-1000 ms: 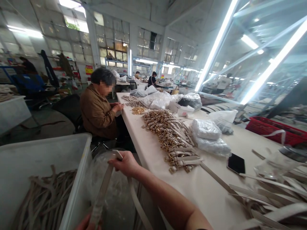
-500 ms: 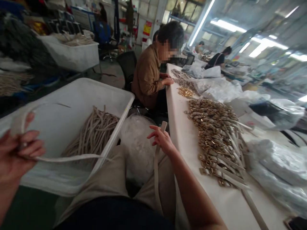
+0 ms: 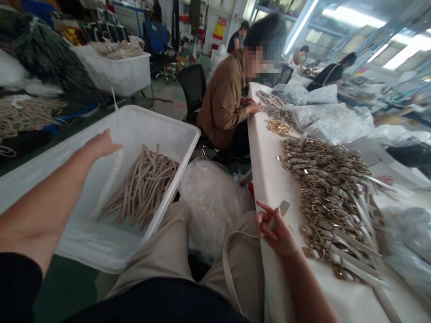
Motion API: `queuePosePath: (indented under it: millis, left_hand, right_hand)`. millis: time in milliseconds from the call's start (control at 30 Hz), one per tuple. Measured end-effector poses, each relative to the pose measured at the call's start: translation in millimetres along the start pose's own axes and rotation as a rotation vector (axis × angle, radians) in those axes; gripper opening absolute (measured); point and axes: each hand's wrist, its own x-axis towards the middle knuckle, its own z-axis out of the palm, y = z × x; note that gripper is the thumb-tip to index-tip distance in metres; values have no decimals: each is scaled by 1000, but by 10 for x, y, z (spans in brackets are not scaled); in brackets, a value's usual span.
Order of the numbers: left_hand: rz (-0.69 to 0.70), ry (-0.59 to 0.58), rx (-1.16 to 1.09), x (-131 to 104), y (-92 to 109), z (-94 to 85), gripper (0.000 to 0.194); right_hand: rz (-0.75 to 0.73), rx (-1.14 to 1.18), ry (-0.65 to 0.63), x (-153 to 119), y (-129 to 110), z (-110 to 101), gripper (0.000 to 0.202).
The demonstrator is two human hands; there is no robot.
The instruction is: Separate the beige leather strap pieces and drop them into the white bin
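Over the white bin [image 3: 161,117], my left hand [image 3: 107,144] reaches out beside a blurred pale strap [image 3: 112,175] that hangs down into it; whether the fingers grip the strap is unclear. Inside the bin lies a pile of beige straps [image 3: 143,188]. At the table's left edge, my right hand [image 3: 274,226] is closed around a beige strap [image 3: 229,264], its short end sticking up past the fingers and its length looping down over my thigh. To the right of that hand, a heap of straps with gold buckles [image 3: 330,193] covers part of the table [image 3: 269,179].
A person in a brown jacket [image 3: 222,98] sits at the table's far left side, hands near small gold parts [image 3: 279,127]. A clear plastic bag [image 3: 212,202] stands between bin and table. More plastic bags [image 3: 411,237] lie at right. Another bin [image 3: 117,74] stands behind.
My left hand has moved right and forward over the bin, and its strap now hangs down. My right hand has shifted right to the table edge with its strap. The view has turned slightly.
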Motion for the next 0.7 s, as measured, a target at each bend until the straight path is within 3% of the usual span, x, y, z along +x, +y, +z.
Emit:
queuePosePath:
  millis: [100, 167, 200, 233, 300, 333, 400, 467, 567, 700]
  left_hand:
    - [42, -251, 414, 9, -206, 633, 65]
    - [10, -502, 348, -34, -286, 1073, 78]
    - [33, -545, 292, -61, -293, 1274, 84]
    - [67, -540, 228, -89, -279, 1458, 88]
    - [177, -412, 109, -144, -223, 1783, 85]
    - [212, -367, 54, -177, -206, 1936, 75]
    - [189, -443, 35, -282, -249, 2246, 47]
    - [99, -649, 138, -490, -414, 2553, 35]
    - [-2, -881, 330, -1006, -803, 2927, 37]
    - [69, -1002, 492, -1786, -1245, 3093, 30]
  right_hand:
    - [-25, 58, -28, 55, 63, 31, 54]
    - [-39, 106, -64, 100, 89, 28, 58]
    - [-47, 132, -85, 114, 92, 20, 58]
    - [-53, 153, -111, 121, 88, 10, 58]
    - [-45, 179, -175, 117, 64, -11, 56]
    - [-35, 187, -208, 114, 48, -21, 54]
    - [-10, 205, -255, 118, 18, -41, 52]
    - [12, 230, -261, 132, 1, -56, 52]
    - [24, 270, -261, 151, 3, -67, 51]
    - [3, 298, -304, 139, 39, -73, 51]
